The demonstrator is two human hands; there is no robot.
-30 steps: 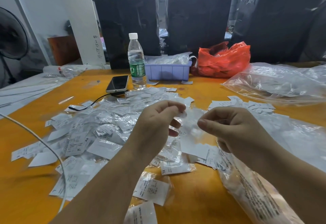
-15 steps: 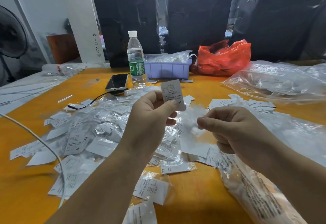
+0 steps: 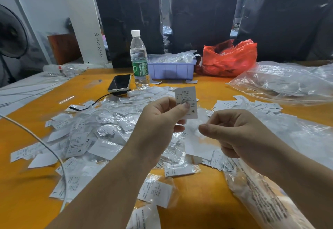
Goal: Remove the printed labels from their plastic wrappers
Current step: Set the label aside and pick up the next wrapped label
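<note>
White label [image 3: 186, 100] pinched upright in left hand [image 3: 158, 122], right hand [image 3: 236, 135] beside pinching clear wrapper [image 3: 193, 129]

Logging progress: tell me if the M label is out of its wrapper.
Out: left hand pinches the bare label; right hand holds the wrapper.

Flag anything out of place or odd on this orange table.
Only the black-screened smartphone stands out: it lies tilted, its near end propped on something dark, cable attached. The scattered white printed labels fit the task.
</note>
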